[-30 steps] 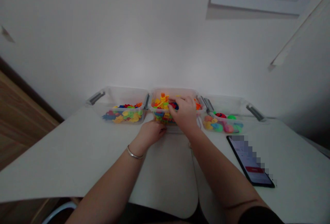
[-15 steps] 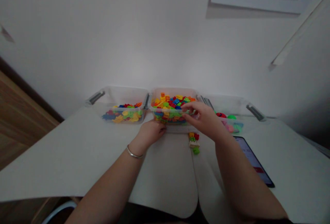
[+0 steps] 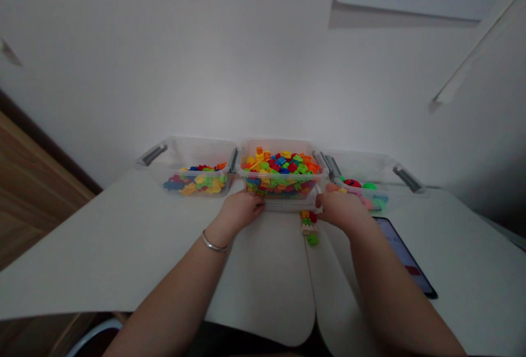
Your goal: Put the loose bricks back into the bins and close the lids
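Note:
Colourful toy building bricks (image 3: 283, 166) fill the clear middle box (image 3: 283, 143), which stands on a flat pale base (image 3: 287, 204). At the base's front left corner is my left hand (image 3: 241, 209), its fingers curled and partly hidden. My right hand (image 3: 343, 207) is at the right end of that base, fingers bent inward; whatever lies within them is out of sight. Just left of and below its fingertips, a short row of joined-looking pieces (image 3: 309, 225) in yellow, red, green and cream lies on the table.
To the left stands a clear box (image 3: 197, 146) with flat coloured pieces. A right-hand clear box (image 3: 361, 160) holds round red, green and pink items. A phone (image 3: 405, 258) lies beside my right forearm on the white table (image 3: 263, 286), which has a seam.
My right hand has come down and a little right, from the front of the middle box's bricks to the base's right end. My left hand has stayed in place.

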Action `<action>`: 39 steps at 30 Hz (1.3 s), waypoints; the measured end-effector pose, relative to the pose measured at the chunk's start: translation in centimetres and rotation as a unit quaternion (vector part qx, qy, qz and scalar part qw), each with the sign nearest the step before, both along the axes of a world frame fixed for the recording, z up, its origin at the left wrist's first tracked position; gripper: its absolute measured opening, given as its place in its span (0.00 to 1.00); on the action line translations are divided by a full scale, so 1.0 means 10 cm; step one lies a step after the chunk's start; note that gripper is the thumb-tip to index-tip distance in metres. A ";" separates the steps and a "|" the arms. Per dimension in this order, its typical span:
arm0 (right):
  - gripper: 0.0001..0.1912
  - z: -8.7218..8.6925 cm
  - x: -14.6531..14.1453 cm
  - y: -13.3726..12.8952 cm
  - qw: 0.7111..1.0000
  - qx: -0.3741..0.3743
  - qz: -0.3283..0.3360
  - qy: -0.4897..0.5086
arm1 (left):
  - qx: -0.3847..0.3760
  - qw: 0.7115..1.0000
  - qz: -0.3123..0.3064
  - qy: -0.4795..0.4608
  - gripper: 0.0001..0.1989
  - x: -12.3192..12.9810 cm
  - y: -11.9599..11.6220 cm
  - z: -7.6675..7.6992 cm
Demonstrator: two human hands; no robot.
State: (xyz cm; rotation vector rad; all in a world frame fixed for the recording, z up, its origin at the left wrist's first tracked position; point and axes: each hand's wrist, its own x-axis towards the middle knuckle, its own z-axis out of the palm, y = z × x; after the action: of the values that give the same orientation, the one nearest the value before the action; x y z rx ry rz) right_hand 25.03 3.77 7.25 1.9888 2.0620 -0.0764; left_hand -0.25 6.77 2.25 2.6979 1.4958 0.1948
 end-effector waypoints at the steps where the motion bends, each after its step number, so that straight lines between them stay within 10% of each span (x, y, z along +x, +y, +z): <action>1: 0.14 -0.04 0.00 0.01 1.000 -0.003 -0.004 -0.005 | 0.000 1.000 -0.003 0.002 0.13 0.00 0.00 0.00; 26: 0.20 0.00 -0.32 -0.10 0.999 -0.026 -0.004 -0.026 | 0.000 1.000 -0.002 0.000 0.13 -0.01 0.01 -0.02; 31: 0.13 0.24 -0.21 -0.25 0.995 0.094 0.038 0.025 | -0.003 1.000 -0.002 -0.010 0.13 -0.01 0.01 -0.02; 34: 0.12 0.33 -0.16 -0.31 0.943 0.262 0.086 0.185 | 0.002 1.000 -0.001 -0.011 0.13 0.00 0.01 -0.02; 39: 0.13 0.19 -0.18 -0.18 0.758 0.511 0.086 0.395 | 0.005 1.000 -0.004 0.005 0.13 0.00 0.01 -0.02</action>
State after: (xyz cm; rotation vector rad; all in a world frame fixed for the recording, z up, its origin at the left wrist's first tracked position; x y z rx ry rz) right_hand 23.19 1.96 9.13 2.5987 3.3382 0.4227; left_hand -0.25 6.85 2.03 2.7154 1.4917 0.1878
